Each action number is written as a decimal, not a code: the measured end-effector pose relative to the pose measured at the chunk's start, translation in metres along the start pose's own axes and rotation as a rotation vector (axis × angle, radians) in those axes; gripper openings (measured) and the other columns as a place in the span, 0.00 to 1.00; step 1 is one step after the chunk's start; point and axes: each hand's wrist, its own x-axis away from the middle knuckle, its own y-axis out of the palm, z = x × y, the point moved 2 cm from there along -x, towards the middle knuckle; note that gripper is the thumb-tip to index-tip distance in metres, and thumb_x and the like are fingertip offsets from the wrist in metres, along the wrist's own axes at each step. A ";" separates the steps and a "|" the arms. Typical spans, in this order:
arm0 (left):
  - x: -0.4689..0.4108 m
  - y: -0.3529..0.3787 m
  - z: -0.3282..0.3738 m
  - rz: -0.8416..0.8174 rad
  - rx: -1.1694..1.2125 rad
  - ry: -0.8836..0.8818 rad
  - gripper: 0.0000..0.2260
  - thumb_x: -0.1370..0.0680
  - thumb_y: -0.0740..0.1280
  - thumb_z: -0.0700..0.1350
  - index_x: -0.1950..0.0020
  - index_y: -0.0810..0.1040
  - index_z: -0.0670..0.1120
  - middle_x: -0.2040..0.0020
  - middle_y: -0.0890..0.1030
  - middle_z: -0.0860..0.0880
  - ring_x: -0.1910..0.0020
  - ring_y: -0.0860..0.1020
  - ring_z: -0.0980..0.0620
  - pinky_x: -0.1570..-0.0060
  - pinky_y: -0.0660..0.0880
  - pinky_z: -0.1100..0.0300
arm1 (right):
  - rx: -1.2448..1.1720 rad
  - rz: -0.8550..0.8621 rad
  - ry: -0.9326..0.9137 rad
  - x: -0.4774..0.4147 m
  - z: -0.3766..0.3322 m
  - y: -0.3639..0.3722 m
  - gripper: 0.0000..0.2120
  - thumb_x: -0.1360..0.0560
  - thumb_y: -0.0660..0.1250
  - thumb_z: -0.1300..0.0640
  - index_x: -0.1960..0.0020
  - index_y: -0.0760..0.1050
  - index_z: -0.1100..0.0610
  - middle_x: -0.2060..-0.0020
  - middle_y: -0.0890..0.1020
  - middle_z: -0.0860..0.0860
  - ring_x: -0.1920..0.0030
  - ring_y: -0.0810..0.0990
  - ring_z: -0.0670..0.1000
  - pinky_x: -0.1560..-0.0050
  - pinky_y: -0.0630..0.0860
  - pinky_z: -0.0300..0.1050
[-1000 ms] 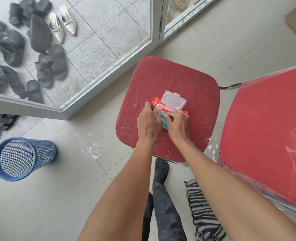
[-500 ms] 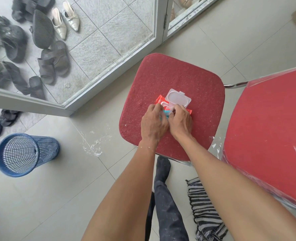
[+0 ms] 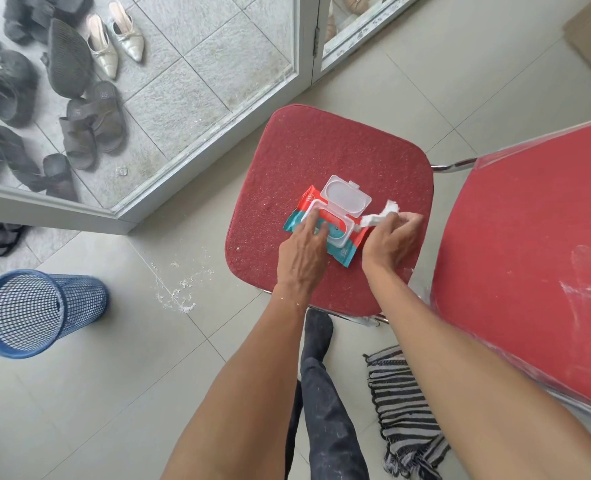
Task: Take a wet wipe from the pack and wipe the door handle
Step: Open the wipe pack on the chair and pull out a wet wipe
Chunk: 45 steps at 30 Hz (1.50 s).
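Note:
A red and teal wet wipe pack (image 3: 346, 252) lies on a red chair seat (image 3: 322, 150), its white flip lid (image 3: 347, 200) standing open. My left hand (image 3: 302, 252) presses flat on the pack's near left part, fingers over the opening. My right hand (image 3: 393, 239) pinches a white wet wipe (image 3: 379, 216) that stretches from the pack's opening out to the right. The door handle is out of view; only the glass door's frame (image 3: 304, 46) shows at the top.
A second red chair (image 3: 536, 254) stands close on the right. A blue mesh bin (image 3: 34, 311) lies on the tiled floor at left. Several shoes (image 3: 75, 95) sit beyond the glass. A striped cloth (image 3: 405, 410) lies by my leg.
My right hand has moved right, drawing a white wipe out of the pack. My left hand stays pressed on the pack, more of which now shows.

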 end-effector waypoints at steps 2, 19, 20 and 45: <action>0.001 0.004 0.005 -0.054 -0.101 0.070 0.23 0.18 0.60 0.38 0.23 0.64 0.48 0.19 0.58 0.48 0.22 0.62 0.46 0.54 0.80 0.55 | 0.002 0.057 -0.068 -0.012 0.000 -0.007 0.06 0.24 0.63 0.62 0.51 0.75 0.65 0.52 0.82 0.61 0.52 0.79 0.60 0.55 0.63 0.41; 0.003 -0.010 -0.022 0.205 0.057 -0.120 0.12 0.24 0.62 0.41 0.41 0.74 0.42 0.36 0.78 0.44 0.47 0.80 0.46 0.58 0.79 0.56 | 0.215 -0.613 -0.740 0.038 0.010 0.002 0.10 0.21 0.51 0.53 0.52 0.66 0.59 0.61 0.77 0.55 0.62 0.76 0.55 0.68 0.75 0.49; 0.002 -0.009 -0.025 0.181 0.029 -0.080 0.15 0.25 0.61 0.42 0.38 0.73 0.43 0.33 0.76 0.44 0.42 0.79 0.46 0.55 0.79 0.56 | 0.238 -0.612 -0.768 0.042 0.012 0.001 0.11 0.21 0.52 0.54 0.51 0.67 0.60 0.60 0.77 0.56 0.62 0.75 0.55 0.67 0.75 0.51; 0.008 -0.044 -0.028 -0.236 0.493 -0.204 0.11 0.24 0.67 0.50 0.44 0.82 0.50 0.46 0.85 0.50 0.52 0.83 0.47 0.50 0.80 0.50 | 0.210 -0.585 -0.462 0.081 -0.020 -0.009 0.07 0.22 0.63 0.54 0.55 0.71 0.57 0.58 0.81 0.52 0.58 0.76 0.52 0.61 0.65 0.42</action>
